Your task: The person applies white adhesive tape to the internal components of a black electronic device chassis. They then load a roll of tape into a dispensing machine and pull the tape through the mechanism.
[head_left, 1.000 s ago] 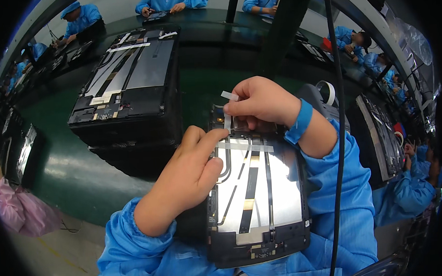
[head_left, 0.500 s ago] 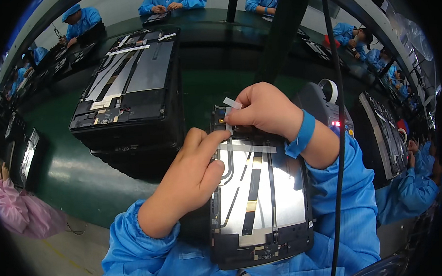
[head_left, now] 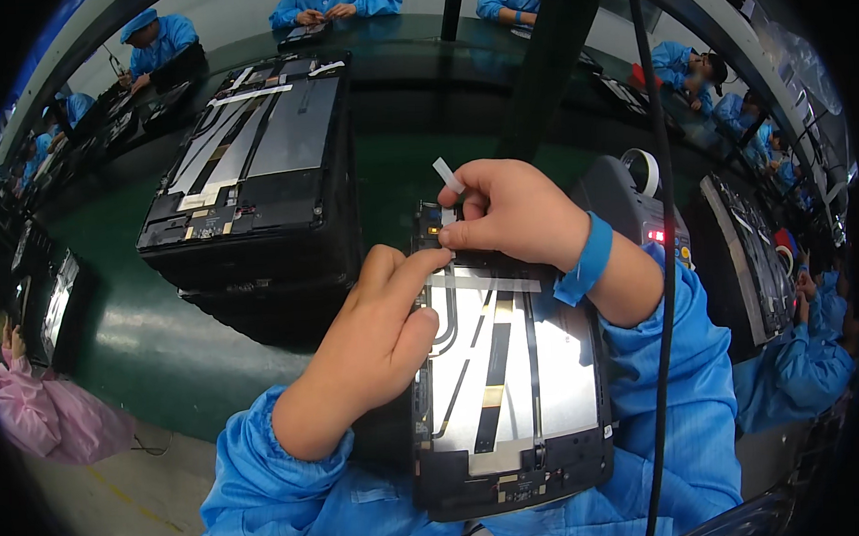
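Observation:
An opened tablet-like device (head_left: 559,387) with a bright metal back plate and black frame lies before me, its lower end close to my body. My left hand (head_left: 356,343) presses its stretched index fingertip on the device's upper left part, thumb held apart and nothing gripped. At that same upper end, my right hand (head_left: 513,212) is closed around a short strip of white tape (head_left: 447,176), which sticks up past its fingers. The right thumb rests by the left fingertip, over a pale tape piece partly hidden by the fingers. A longer translucent tape strip (head_left: 492,283) crosses the metal plate.
A tall stack of similar devices (head_left: 280,145) stands left on the green table (head_left: 144,309). Right of my hand is a grey tape dispenser (head_left: 628,197) with a red display. A black cable (head_left: 661,354) hangs down in front. Co-workers in blue or pink sit around.
The tape strip in my right hand has swung from nearly flat to steeply upright. The right thumb has shifted slightly down and the fingers have spread a little. My left hand stays nearly still.

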Motion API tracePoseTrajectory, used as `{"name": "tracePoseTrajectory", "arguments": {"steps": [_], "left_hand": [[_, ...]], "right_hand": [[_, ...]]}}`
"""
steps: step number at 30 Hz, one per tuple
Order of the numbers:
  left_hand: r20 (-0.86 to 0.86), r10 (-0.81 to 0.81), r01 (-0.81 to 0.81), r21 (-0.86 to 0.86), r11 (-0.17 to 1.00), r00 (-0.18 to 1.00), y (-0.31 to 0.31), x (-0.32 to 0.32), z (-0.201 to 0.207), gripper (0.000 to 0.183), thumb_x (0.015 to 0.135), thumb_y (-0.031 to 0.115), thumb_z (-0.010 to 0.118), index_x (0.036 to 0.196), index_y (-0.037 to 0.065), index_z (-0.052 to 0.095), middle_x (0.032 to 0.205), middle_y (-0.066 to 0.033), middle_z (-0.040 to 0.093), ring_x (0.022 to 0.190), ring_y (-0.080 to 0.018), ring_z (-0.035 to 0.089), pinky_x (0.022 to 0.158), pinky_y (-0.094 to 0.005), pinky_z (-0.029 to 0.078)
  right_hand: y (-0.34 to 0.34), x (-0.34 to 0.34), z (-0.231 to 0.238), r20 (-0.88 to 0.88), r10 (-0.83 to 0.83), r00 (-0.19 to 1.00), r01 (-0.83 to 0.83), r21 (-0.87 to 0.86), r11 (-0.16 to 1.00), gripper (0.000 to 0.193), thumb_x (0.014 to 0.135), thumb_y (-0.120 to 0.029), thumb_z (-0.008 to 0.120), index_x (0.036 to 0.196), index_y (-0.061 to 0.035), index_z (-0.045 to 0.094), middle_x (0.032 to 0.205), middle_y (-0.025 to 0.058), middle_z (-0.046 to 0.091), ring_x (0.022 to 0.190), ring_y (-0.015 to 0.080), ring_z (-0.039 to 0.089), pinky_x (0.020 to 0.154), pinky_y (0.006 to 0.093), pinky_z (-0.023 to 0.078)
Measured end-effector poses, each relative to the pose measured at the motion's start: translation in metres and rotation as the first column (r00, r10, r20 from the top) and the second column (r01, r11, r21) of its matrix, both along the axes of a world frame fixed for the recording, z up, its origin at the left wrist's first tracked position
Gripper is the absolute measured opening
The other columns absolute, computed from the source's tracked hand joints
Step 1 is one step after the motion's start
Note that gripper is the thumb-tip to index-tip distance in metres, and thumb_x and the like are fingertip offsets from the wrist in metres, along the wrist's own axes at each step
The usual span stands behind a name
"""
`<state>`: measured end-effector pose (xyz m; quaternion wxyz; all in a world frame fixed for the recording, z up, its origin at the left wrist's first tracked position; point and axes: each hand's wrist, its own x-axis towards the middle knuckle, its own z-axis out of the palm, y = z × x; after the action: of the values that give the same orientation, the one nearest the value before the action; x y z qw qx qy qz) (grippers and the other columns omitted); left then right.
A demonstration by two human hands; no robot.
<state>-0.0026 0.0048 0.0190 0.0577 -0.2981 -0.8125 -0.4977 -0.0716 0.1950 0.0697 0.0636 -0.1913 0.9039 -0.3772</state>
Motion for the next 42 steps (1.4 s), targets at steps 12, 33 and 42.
{"name": "tracePoseTrajectory", "arguments": {"steps": [12, 33, 42], "left_hand": [[-0.018, 0.016, -0.016, -0.015, 1.0, 1.0, 0.002, 0.003, 0.001, 0.045, 0.074, 0.01, 0.045, 0.117, -0.004, 0.051, 0.092, -0.016, 0.046, 0.084, -0.0269, 0.047, 0.078, -0.0323, 0.039], [0.02, 0.055, -0.054, -0.062, 0.997, 0.998, 0.007, 0.006, -0.001, 0.045, 0.076, 0.01, 0.044, 0.12, 0.0, 0.051, 0.095, -0.0111, 0.045, 0.091, -0.0199, 0.045, 0.083, -0.0263, 0.036], [0.009, 0.054, -0.053, -0.074, 0.996, 0.998, 0.007, 0.005, -0.001, 0.046, 0.077, 0.012, 0.044, 0.12, 0.0, 0.051, 0.099, -0.0138, 0.046, 0.092, -0.0231, 0.047, 0.084, -0.029, 0.037]], "right_hand": [[-0.002, -0.024, 0.01, 0.313, -0.065, 0.948, 0.084, -0.05, 0.995, 0.023, 0.066, -0.006, 0.075, 0.07, -0.0045, 0.052, 0.059, 0.0032, 0.053, 0.046, 0.0103, 0.045, 0.044, 0.0257, 0.034], [0.016, -0.007, 0.01, -0.049, 0.29, 0.956, -0.281, 0.145, 0.949, 0.023, 0.08, -0.016, 0.064, 0.102, -0.0109, 0.069, 0.082, 0.0089, 0.067, 0.073, 0.0203, 0.064, 0.065, 0.0303, 0.049], [0.003, -0.009, 0.026, -0.118, 0.483, 0.868, -0.33, 0.588, 0.738, 0.021, 0.082, -0.014, 0.057, 0.102, -0.0134, 0.063, 0.095, 0.0088, 0.066, 0.093, 0.0273, 0.062, 0.077, 0.0366, 0.048]]}}
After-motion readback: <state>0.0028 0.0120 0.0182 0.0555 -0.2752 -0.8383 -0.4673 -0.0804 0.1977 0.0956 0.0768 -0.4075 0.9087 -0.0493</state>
